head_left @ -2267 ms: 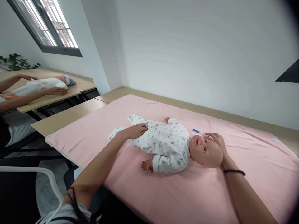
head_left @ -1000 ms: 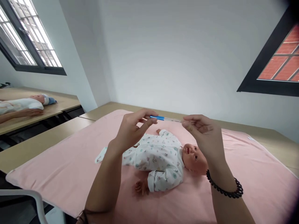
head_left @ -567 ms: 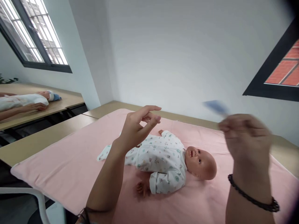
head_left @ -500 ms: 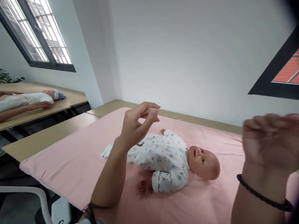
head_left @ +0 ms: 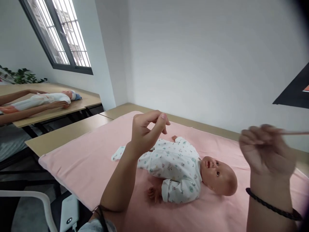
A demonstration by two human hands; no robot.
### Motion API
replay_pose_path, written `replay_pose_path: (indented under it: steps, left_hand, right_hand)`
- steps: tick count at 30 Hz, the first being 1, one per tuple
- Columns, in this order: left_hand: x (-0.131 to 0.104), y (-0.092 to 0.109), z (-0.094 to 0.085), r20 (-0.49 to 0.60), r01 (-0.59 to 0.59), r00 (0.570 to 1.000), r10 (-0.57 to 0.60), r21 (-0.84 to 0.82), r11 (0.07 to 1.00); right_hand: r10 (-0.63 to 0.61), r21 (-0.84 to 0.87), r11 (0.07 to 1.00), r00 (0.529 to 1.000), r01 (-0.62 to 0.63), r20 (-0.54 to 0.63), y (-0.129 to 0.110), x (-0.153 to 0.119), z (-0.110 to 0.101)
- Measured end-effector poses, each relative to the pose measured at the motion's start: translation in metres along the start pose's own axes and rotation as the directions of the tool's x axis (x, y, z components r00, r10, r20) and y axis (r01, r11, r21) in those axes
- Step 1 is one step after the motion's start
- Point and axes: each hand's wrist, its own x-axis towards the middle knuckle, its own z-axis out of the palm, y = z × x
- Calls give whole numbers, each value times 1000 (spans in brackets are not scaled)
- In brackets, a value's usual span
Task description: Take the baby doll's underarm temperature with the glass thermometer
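A baby doll in a white patterned sleepsuit lies on its back on a pink cloth, its bald head to the right. My left hand hovers over the doll's legs, thumb against curled fingers, with nothing visible in it. To the right, past the doll's head, my right hand is raised with its fingers curled, partly blurred. A thin pale strip runs from these fingers towards the right edge; what it is, I cannot make out. Neither hand touches the doll.
At the left, another person's hands rest beside a second doll with a blue and white cap, on a wooden table. A white chair frame and a white device are at the lower left. A wall stands behind.
The view has shifted, and the scene sits further right. My left thumb and fingers have drawn closer together. My right hand has moved inward, and the thin strip now shows beside it.
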Motion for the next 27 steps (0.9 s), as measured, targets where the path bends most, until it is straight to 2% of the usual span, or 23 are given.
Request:
replay_pose_path:
  steps: [3, 4, 6, 8, 9, 10, 13, 15, 18, 20, 23, 24, 27]
  left_hand:
    - [-1, 2, -1, -4, -10, 1000, 10, -3, 1000]
    - [-1, 3, -2, -12, -7, 1000, 7, -1, 1000]
    - [-1, 4, -5, -44, 3, 999, -2, 9, 1000]
    - [-1, 4, -8, -98, -2, 995, 2, 4, 1000]
    - [-1, 4, -10, -132, -13, 991, 12, -10, 1000]
    - [-1, 3, -11, -169, -28, 985, 23, -26, 999]
    - [0, 1, -14, -229, -52, 973, 37, -58, 997]
    - [0, 0, -15, -226, -46, 974, 33, -53, 998]
    - [1, 0, -14, -227, -35, 973, 26, -34, 999]
    - [1, 0, -11, -231, -29, 973, 24, -21, 999]
    - [1, 0, -7, -211, -24, 977, 23, -5, 1000]
    - [1, 0, -6, -201, -22, 979, 22, 1, 1000]
    - [2, 0, -5, -166, -5, 986, 11, 39, 999]
  right_hand:
    - [114, -347, 933, 992, -93, 43, 6, 2, 1]
    - [122, -357, 928, 992, -103, 33, 8, 4, 0]
    - [52, -148, 988, 999, -53, -7, 11, 6, -4]
    - [-42, 127, 991, 997, 49, -57, 13, 8, -8]
    - [-59, 159, 985, 996, 69, -65, 14, 9, -9]
    - [-43, 114, 992, 998, 49, -53, 15, 10, -11]
    - [98, -196, 976, 995, -98, -7, 20, 13, -14]
    - [74, -143, 987, 997, -78, -36, 22, 16, -17]
    - [-86, 106, 989, 989, 99, -118, 22, 18, -21]
    - [-63, 24, 998, 995, 65, -74, 23, 17, -22]
    - [105, -230, 968, 994, -98, 20, 27, 16, -19]
    - [118, -225, 968, 993, -109, 29, 28, 16, -17]
    - [28, -40, 999, 1000, -28, 9, 32, 16, -11]
